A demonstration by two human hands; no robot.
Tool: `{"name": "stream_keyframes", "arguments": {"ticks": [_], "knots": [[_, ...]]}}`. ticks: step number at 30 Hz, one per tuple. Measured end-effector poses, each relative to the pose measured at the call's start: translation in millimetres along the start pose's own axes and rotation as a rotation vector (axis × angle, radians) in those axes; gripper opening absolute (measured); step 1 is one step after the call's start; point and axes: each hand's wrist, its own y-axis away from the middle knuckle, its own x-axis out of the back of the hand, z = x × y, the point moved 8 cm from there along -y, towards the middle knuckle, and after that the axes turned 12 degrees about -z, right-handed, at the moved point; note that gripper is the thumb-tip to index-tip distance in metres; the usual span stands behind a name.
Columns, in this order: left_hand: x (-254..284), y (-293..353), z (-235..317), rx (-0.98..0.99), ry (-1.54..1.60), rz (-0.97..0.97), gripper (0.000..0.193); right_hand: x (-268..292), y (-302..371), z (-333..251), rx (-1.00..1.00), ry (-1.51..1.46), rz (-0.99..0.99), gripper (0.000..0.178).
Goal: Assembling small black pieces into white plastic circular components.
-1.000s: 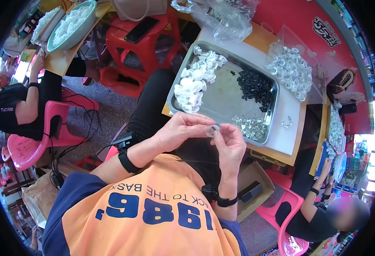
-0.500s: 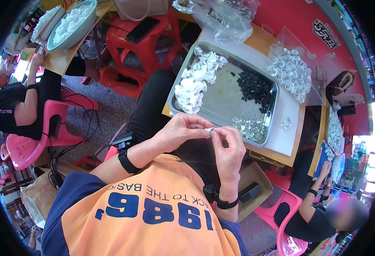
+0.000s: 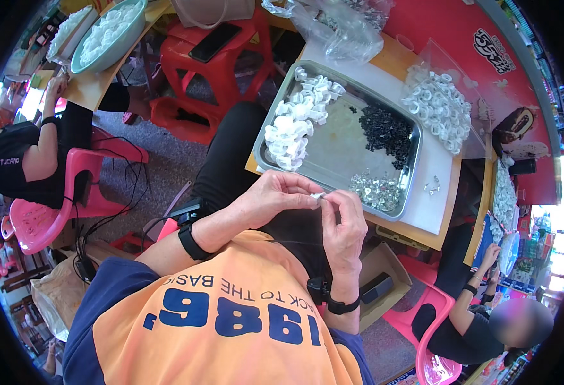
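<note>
Both my hands meet in front of my chest, just off the near edge of a metal tray [image 3: 336, 144]. My left hand [image 3: 279, 194] pinches a small white plastic piece [image 3: 318, 195] between thumb and fingers. At its other side, the fingertips of my right hand [image 3: 345, 221] close on the same piece, which they mostly cover. Inside the tray, white ring-like plastic parts [image 3: 288, 131] fill the left side. Small black parts [image 3: 384, 135] lie in a heap at the right, and shiny metal pieces [image 3: 375, 190] gather in the near right corner.
A clear bin of white rings [image 3: 439, 109] stands right of the tray, with a few loose metal bits [image 3: 432, 187] nearby. Plastic bags [image 3: 340, 32] lie behind. A red stool [image 3: 186, 67] holds a phone [image 3: 214, 42]. Co-workers sit at left and lower right.
The view has shifted very slightly. Both hands stay together on the small white piece, with only a slight shift of the right fingers.
</note>
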Motion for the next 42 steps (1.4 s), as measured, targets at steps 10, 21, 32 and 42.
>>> {"name": "stream_keyframes", "arguments": {"ticks": [10, 21, 32, 42], "knots": [[-2, 1, -10, 0.092, 0.438, -0.048, 0.028, 12, 10, 23, -0.156, -0.455, 0.087, 0.01], [-3, 2, -10, 0.082, 0.396, -0.06, 0.027, 10, 1, 8, -0.107, -0.197, 0.022, 0.014], [2, 2, -5, 0.066, 0.063, -0.008, 0.023, 10, -4, -3, -0.033, 0.068, -0.007, 0.015], [6, 3, 0, 0.034, -0.018, -0.049, 0.025, 4, -7, -12, 0.177, 0.2, -0.028, 0.017]]}}
